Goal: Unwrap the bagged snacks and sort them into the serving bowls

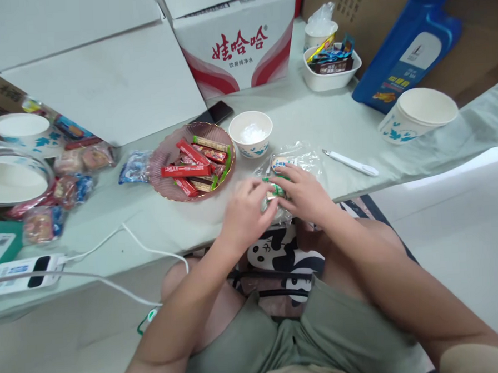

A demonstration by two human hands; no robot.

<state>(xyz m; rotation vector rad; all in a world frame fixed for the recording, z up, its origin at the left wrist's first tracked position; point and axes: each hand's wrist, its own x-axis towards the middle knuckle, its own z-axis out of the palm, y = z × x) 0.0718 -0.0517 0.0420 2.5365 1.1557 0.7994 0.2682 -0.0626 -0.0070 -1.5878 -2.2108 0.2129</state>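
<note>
My left hand (248, 209) is closed, its curled fingertips at a small wrapped snack (278, 189) with green print. From the other side, the fingers of my right hand (306, 197) bend over the same packet, gripping it. Under both hands spreads a crinkled clear plastic bag (308, 154). A second small wrapped piece (279, 161) lies on that bag, just beyond my right fingers. Left of my hands stands a pink glass bowl (159, 177) of red and green wrapped bars (197, 161). Behind the bag is a paper cup (253, 147) with white plastic inside.
A white utility knife (352, 163) lies to the right. Farther right are stacked paper cups (412, 122) and a blue bottle (409, 55). White boxes (242, 47) stand behind. At left are wrapped snacks (74, 187), a power strip (28, 273) and its cable (152, 250). The table's front edge passes under my wrists.
</note>
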